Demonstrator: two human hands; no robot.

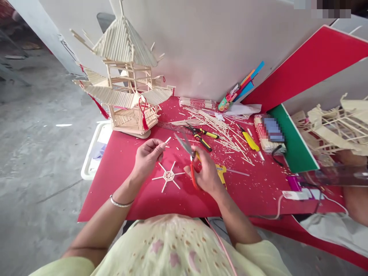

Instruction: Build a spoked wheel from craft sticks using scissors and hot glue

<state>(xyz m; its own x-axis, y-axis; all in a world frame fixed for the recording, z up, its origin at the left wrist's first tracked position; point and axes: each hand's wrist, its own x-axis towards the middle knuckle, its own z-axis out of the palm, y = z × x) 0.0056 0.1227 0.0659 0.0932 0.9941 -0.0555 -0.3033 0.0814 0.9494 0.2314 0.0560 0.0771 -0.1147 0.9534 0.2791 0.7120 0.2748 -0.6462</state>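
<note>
My left hand [148, 156] pinches a short wooden stick [167, 140] whose tip points up and right. My right hand [203, 171] grips red-handled scissors [186, 151], blades raised toward that stick and slightly apart. Between both hands, on the red table [123, 191], lies a small star-shaped stick piece [168, 176] with a woven centre. A silver bangle [120, 202] sits on my left wrist.
A tall stick pagoda model [126, 84] stands at the back left. Loose sticks [214, 122], pliers [202, 136], a yellow cutter [250, 141] and a yellow glue gun [221, 172] lie behind my hands. A white tray [93, 153] is at the left edge, another stick structure [333, 126] at the right.
</note>
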